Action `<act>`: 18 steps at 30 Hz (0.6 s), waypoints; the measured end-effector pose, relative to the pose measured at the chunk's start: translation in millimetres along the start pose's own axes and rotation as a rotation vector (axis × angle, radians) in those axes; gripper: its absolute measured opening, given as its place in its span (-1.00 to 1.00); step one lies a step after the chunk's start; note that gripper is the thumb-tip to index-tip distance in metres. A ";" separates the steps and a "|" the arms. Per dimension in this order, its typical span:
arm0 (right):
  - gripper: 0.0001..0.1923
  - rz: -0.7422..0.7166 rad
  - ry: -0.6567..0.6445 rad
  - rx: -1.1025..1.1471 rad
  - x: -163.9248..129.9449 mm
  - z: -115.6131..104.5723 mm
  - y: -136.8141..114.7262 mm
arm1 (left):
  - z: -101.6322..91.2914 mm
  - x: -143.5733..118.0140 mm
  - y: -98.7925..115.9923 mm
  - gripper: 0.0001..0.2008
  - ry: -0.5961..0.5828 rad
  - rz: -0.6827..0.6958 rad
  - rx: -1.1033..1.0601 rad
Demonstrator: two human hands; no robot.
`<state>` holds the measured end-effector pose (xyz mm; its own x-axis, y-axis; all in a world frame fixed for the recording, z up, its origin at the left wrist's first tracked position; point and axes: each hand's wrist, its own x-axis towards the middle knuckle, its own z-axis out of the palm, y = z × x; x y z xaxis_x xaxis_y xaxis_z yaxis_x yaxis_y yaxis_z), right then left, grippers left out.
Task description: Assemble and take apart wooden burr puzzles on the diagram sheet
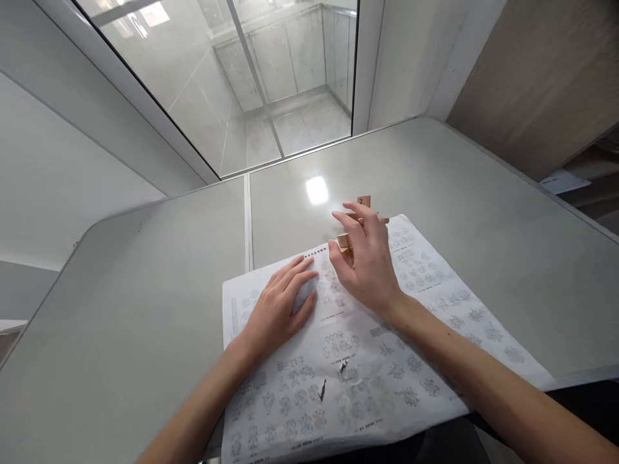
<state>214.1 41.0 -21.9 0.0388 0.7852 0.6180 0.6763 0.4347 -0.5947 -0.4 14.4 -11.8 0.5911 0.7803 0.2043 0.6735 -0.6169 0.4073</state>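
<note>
The right hand arches over a little group of wooden pieces, its index finger and thumb set wide apart. A small wooden block sits in that gap, just beside the thumb, with more of the wood below it partly covered by the hand. Past the fingertips, on the far side, stands a wooden piece marked 2, and a thin wooden strip pokes out beyond the knuckles. From where I'm standing I can't tell whether the fingers actually grip any of it; the hand hides the contact.

The left hand lies palm down, its fingers stretched toward the wood but well short of it, holding nothing that I can see. It rests on a large printed sheet, covered in small drawings and lines of text, rumpled toward the near edge and torn by a couple of dark slits. The wood is at the sheet's far edge.

Under the paper spreads a pale grey table, crossed by a light seam strip, with a bright square reflection beyond the hands. Farther out, a framed glass pane rises from the back edge.
</note>
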 end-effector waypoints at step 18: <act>-0.52 0.055 0.128 -0.085 9.8 -4.5 21.5 | 0.2 -0.2 -0.7 -0.65 -0.006 0.008 0.013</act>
<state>232.4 56.1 -26.3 0.1675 0.7416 0.6496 0.7302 0.3493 -0.5871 -0.9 14.7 -12.2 0.5992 0.7747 0.2019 0.6745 -0.6244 0.3940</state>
